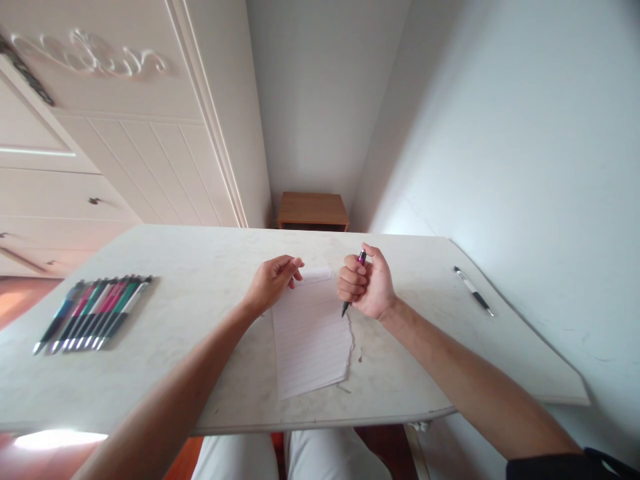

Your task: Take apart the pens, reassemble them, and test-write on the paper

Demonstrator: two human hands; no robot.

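My right hand point(365, 283) is closed in a fist round a pink and black pen point(354, 283), its tip pointing down just over the right edge of a lined sheet of paper point(310, 337). The sheet lies in the middle of the white table point(200, 280), its right edge torn. My left hand point(274, 280) rests on the sheet's top left corner, its fingers curled and pinched together near the top edge. What, if anything, those fingers hold is too small to make out.
A row of several pens point(93, 313) lies side by side at the table's left. A single white and black pen point(473, 291) lies at the right, near the wall. A small wooden cabinet point(313, 210) stands behind the table. White drawers point(60, 193) fill the left.
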